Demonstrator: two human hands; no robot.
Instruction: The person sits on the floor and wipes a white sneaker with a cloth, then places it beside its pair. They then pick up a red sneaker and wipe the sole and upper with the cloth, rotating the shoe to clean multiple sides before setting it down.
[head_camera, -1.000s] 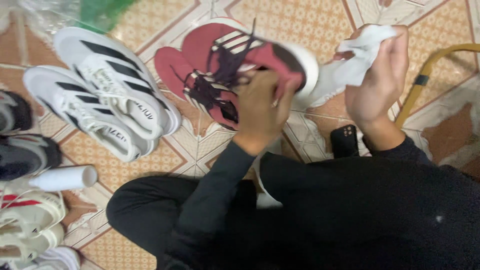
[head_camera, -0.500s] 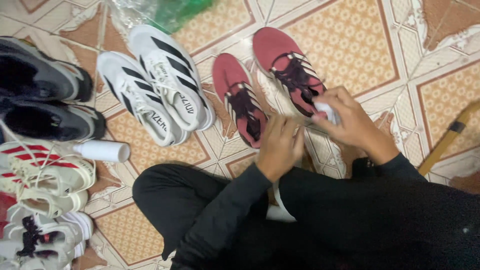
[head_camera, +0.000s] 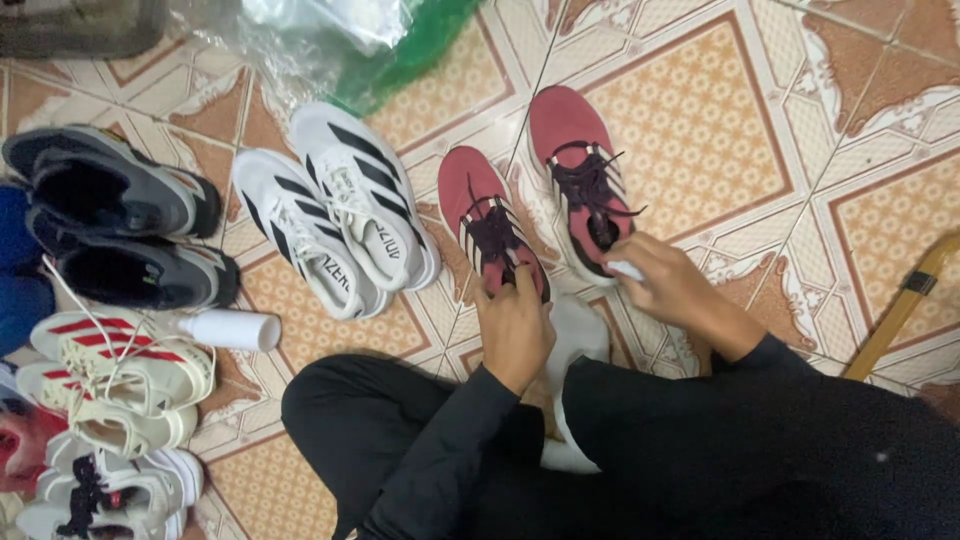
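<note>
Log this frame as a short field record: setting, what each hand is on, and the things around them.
Setting: patterned tile floor, person seated in dark clothing.
Left hand: rests on the heel of the left maroon shoe.
Right hand: at the heel of the right maroon shoe, with something white at its fingertips; whether held cannot be told.
Maroon pair: side by side, soles down, dark laces.
Nearby: white pair with black stripes, dark pair, white cylinder lying on its side, cream-and-red shoes, clear plastic bag.
</note>
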